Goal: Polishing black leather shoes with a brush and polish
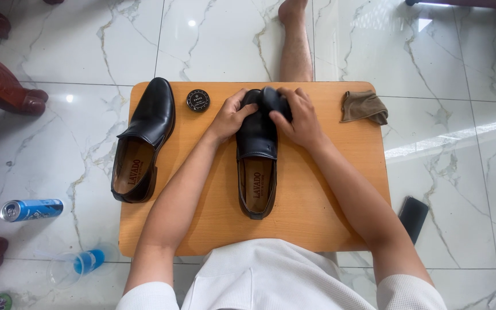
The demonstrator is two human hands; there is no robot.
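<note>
A black leather loafer (256, 166) lies in the middle of a small orange-brown wooden table (317, 201), toe pointing away from me. My left hand (229, 116) grips the left side of its toe. My right hand (299, 117) presses a dark cloth or sponge (274, 99) onto the toe from the right. The matching second loafer (143, 140) lies apart at the table's left edge. A round black polish tin (198, 100) sits between the two shoes, near my left hand.
A crumpled brown cloth (364, 107) lies at the table's far right. On the marble floor are a black phone (413, 217) to the right, a blue can (31, 209) and a clear plastic cup (78, 264) to the left. My bare leg (295, 40) stretches ahead.
</note>
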